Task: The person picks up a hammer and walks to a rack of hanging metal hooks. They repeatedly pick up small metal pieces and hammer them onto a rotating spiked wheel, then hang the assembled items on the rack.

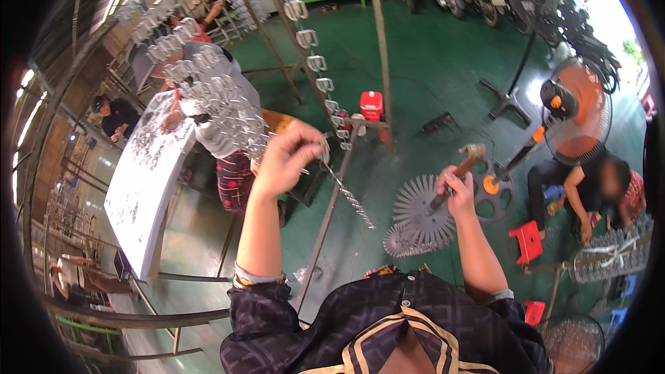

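Note:
My left hand point(282, 161) is raised a little left of the middle, its thumb and fingers pinched on the upper end of a twisted metal chain point(352, 201). The chain slants down and to the right from those fingertips. My right hand point(457, 192) is wrapped round the handle of a hammer point(474, 155), whose head points up and away from me. Bunches of shiny metal links point(225, 107) hang beyond my left hand. A single string of larger links point(307, 39) hangs just behind it. Part of the chain's top is hidden by my fingers.
A metal frame bar point(324, 225) runs between my arms. Spiky grey metal discs point(415, 201) lie below the hammer. A standing fan point(582, 107) and red stool point(530, 242) are at right, beside seated people. At left, another person works over a white table point(149, 187).

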A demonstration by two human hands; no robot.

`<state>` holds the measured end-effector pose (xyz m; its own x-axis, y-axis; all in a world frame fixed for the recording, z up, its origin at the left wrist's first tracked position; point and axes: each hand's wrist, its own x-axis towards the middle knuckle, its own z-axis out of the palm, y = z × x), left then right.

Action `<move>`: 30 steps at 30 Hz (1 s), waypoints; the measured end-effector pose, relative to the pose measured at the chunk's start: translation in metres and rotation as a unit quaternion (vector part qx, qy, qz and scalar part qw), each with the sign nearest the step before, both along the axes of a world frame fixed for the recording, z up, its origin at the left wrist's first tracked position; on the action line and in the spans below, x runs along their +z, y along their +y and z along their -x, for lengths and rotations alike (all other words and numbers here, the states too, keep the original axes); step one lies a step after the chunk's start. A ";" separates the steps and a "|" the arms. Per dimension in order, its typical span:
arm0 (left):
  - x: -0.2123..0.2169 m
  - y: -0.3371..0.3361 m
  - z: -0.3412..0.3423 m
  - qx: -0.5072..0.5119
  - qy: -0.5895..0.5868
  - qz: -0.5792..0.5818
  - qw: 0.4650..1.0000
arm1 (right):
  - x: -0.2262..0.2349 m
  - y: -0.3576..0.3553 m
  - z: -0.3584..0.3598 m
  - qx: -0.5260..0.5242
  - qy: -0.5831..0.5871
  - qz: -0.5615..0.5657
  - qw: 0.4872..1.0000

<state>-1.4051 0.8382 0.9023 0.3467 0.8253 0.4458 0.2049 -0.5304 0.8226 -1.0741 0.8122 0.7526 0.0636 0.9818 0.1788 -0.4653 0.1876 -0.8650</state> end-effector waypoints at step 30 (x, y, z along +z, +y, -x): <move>-0.338 -0.093 -0.114 -0.333 -0.060 0.451 0.826 | -0.001 -0.005 0.006 0.002 -0.016 0.010 1.000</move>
